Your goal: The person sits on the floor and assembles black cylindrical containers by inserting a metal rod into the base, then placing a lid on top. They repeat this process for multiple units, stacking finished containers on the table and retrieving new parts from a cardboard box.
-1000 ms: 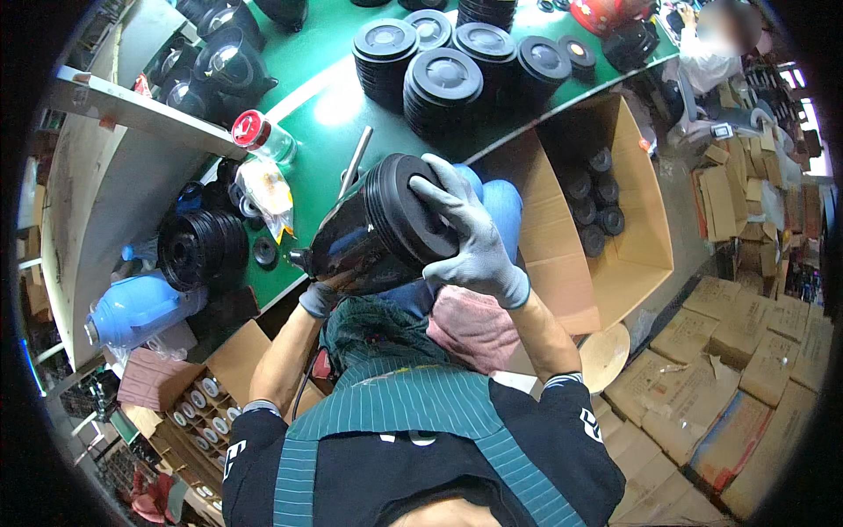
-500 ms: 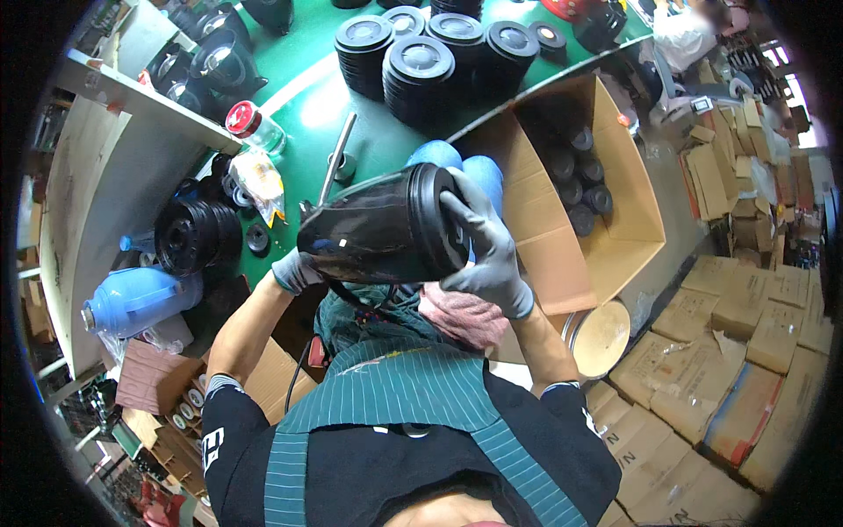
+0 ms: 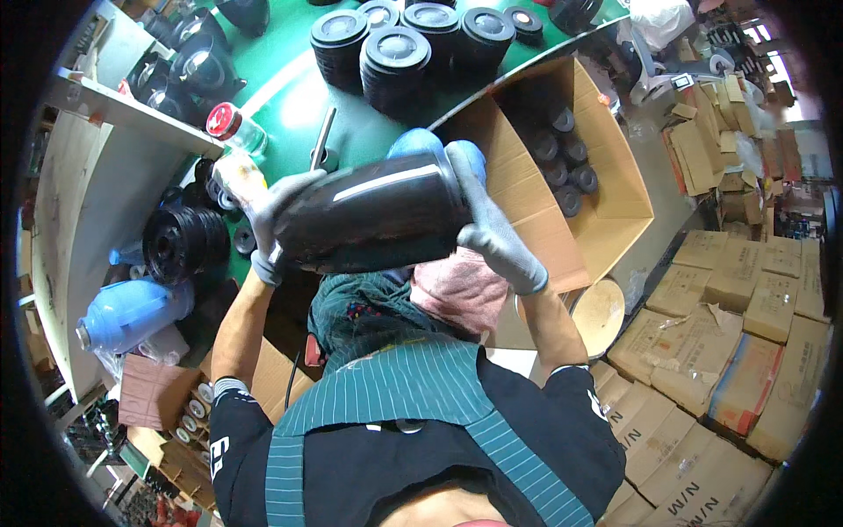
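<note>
I hold a large glossy black jug body (image 3: 373, 215) on its side in front of me, above my lap. My left hand (image 3: 277, 220), in a grey glove, grips its left end. My right hand (image 3: 492, 224), also gloved, wraps over its right end. Behind the jug lies the green table (image 3: 299, 97) with stacks of black round lids (image 3: 395, 53) at the back. A pink cloth (image 3: 461, 290) and a dark green cloth (image 3: 360, 316) lie on my lap under the jug.
An open cardboard box (image 3: 606, 220) with several black parts stands to my right. A blue jug (image 3: 132, 312) lies low left by a stack of black discs (image 3: 180, 241). A red-capped jar (image 3: 233, 127) and a metal tool (image 3: 323, 140) sit on the table. Closed cartons (image 3: 729, 351) pile right.
The jug has turned from showing its round end to lying sideways, and it has come closer to me. Both hands have stayed on it.
</note>
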Tool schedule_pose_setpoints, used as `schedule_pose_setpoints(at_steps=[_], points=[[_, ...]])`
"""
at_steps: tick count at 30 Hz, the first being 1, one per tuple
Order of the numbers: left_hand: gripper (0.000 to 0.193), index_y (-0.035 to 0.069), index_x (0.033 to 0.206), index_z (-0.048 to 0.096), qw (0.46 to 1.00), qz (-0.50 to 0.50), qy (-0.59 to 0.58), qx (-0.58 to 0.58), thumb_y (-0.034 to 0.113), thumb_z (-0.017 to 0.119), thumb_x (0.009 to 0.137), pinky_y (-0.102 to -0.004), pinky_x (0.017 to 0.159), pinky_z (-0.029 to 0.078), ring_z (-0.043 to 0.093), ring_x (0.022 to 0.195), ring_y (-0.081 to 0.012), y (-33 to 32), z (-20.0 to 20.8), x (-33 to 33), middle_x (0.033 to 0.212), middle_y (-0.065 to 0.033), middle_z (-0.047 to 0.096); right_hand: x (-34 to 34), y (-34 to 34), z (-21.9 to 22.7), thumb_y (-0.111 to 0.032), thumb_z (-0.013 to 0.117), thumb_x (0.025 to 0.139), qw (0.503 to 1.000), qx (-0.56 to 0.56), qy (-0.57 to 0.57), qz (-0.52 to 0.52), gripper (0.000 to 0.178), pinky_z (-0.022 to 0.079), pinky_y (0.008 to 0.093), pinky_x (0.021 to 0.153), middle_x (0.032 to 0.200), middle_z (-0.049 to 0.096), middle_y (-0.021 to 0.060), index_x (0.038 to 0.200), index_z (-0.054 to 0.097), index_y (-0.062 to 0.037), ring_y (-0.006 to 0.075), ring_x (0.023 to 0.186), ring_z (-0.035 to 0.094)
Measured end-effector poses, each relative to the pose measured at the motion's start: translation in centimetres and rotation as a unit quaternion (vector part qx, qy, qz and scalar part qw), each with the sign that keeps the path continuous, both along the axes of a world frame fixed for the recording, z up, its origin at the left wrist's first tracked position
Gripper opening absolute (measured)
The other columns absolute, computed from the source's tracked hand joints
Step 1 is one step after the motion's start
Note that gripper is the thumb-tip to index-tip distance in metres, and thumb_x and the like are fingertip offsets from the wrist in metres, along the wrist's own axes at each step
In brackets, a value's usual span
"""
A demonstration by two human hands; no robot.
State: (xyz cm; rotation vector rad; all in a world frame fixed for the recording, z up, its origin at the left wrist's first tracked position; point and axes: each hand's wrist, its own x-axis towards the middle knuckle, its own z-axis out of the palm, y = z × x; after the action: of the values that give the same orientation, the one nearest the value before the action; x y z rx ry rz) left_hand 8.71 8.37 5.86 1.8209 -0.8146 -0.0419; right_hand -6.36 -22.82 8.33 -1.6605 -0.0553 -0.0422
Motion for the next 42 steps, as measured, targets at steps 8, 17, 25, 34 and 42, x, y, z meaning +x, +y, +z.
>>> schedule_pose_setpoints(at_steps=[8, 17, 25, 34, 42], points=[[0.041, -0.001, 0.122, 0.078, 0.996, 0.005, -0.086, 0.026, 0.016, 0.078, 0.085, -0.0391, 0.093, 0.061, 0.079, 0.101, -0.0312, -2.6, -0.7, -1.2, 0.111, -0.0181, 0.08, -0.8, 3.5, -0.4, -0.038, 0.04, 0.119, 0.983, 0.074, -0.028, -0.167, 0.067, 0.021, 0.039, 0.133, 0.173, 0.035, 0.0218, 0.168, 0.03, 0.0068, 0.0285, 0.162, 0.03], [0.047, 0.003, 0.151, 0.06, 0.791, -0.202, 0.561, -0.137, 0.011, 0.067, 0.105, -0.0445, 0.107, 0.059, 0.069, 0.121, -0.0234, 4.2, -17.0, -0.3, 0.143, -0.0145, 0.069, -0.4, 1.9, 0.6, -0.063, 0.061, 0.102, 0.943, -0.148, -0.294, -0.049, 0.077, 0.035, 0.056, 0.122, 0.16, 0.045, 0.0327, 0.149, 0.061, -0.0028, 0.0513, 0.147, 0.046], [0.078, 0.008, 0.167, 0.039, 0.881, -0.41, 0.231, -0.037, 0.011, 0.078, 0.099, -0.0514, 0.122, 0.048, 0.056, 0.146, -0.0336, -2.9, -4.6, -3.0, 0.166, -0.0161, 0.049, -0.6, 2.5, 5.6, -0.062, 0.076, 0.087, 0.892, -0.26, -0.363, 0.068, 0.067, 0.04, 0.0669, 0.114, 0.156, 0.053, 0.0251, 0.142, 0.069, -0.025, 0.049, 0.14, 0.053], [0.041, 0.001, 0.132, 0.074, 0.987, -0.009, -0.118, 0.111, 0.018, 0.075, 0.095, -0.0435, 0.102, 0.06, 0.075, 0.115, -0.0281, -1.8, 0.3, -0.5, 0.129, -0.0163, 0.077, 1.1, 2.2, -2.7, -0.034, 0.041, 0.118, 0.973, 0.121, -0.028, -0.197, 0.05, 0.043, 0.0347, 0.116, 0.15, 0.06, 0.0151, 0.147, 0.061, 0.0008, 0.0229, 0.127, 0.061], [0.049, -0.002, 0.134, 0.073, 0.949, -0.008, 0.307, -0.062, 0.024, 0.071, 0.092, -0.0396, 0.103, 0.058, 0.077, 0.113, -0.0308, 2.0, -3.2, 0.0, 0.121, -0.0174, 0.079, -1.7, 1.1, -1.4, -0.056, 0.047, 0.113, 0.997, -0.06, -0.033, -0.033, 0.094, 0.013, 0.0407, 0.134, 0.18, 0.01, 0.028, 0.174, 0.005, 0.0014, 0.0384, 0.167, 0.015]])
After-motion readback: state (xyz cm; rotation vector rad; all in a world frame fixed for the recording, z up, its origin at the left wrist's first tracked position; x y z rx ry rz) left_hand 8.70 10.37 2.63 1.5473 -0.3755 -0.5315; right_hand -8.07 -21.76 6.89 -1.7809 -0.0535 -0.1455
